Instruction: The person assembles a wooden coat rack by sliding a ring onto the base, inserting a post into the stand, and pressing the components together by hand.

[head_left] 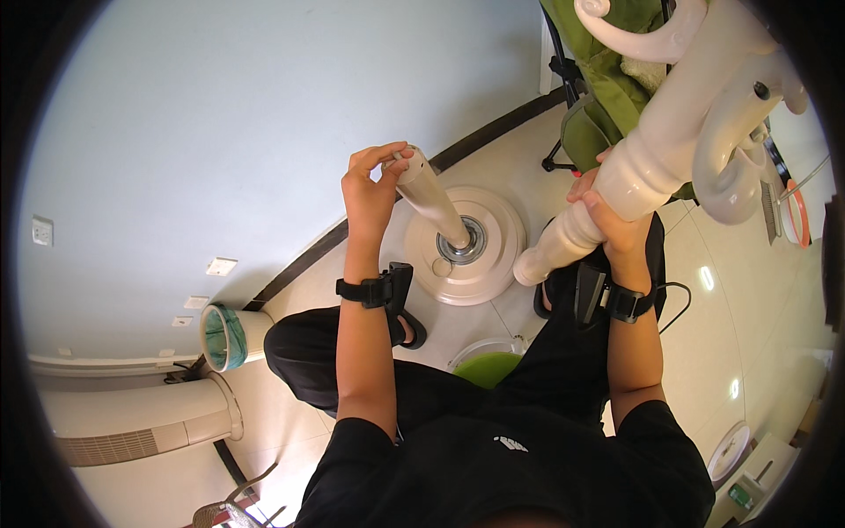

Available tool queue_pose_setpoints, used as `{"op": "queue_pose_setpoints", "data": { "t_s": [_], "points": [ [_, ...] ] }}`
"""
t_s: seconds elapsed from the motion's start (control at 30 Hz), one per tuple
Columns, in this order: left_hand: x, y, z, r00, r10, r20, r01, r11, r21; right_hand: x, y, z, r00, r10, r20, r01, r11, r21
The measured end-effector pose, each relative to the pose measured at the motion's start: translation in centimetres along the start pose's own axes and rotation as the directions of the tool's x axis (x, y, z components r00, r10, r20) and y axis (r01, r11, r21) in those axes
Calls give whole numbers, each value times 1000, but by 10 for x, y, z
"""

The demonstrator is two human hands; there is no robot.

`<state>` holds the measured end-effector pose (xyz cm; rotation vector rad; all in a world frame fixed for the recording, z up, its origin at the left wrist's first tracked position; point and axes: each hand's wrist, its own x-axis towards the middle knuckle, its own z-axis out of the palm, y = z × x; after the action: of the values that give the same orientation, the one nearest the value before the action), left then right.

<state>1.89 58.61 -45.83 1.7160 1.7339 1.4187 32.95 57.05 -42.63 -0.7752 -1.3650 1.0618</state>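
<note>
A pale round base [422, 264] stands on the tiled floor near the wall, with a beige tube [432, 201] rising from a metal ring at its middle. My left hand [379, 171] is at the tube's top end, thumb and fingertips pinching a small pale piece [399, 156] that I cannot identify. Another ring [441, 266] lies on the base. My right hand [610, 214] is wrapped around the narrow part of a glossy, turned cream post [637, 175] with curled hooks [719, 191]. The post slants, its narrow end beside the base.
A green folding chair [594, 125] stands behind the post. A lined wastebasket [257, 333] is by the wall at left, near a floor-standing air conditioner [152, 412]. A green round seat [488, 369] shows between the legs. A broom [770, 211] and dustpan [797, 214] are at far right.
</note>
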Motion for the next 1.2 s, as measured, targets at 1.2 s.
{"op": "queue_pose_setpoints", "data": {
  "t_s": [1.2],
  "points": [
    [-3,-4,4,999,-44,-28,42,996,-80,1,7,-9,996,-43,-77,36,995,-94]
  ]
}}
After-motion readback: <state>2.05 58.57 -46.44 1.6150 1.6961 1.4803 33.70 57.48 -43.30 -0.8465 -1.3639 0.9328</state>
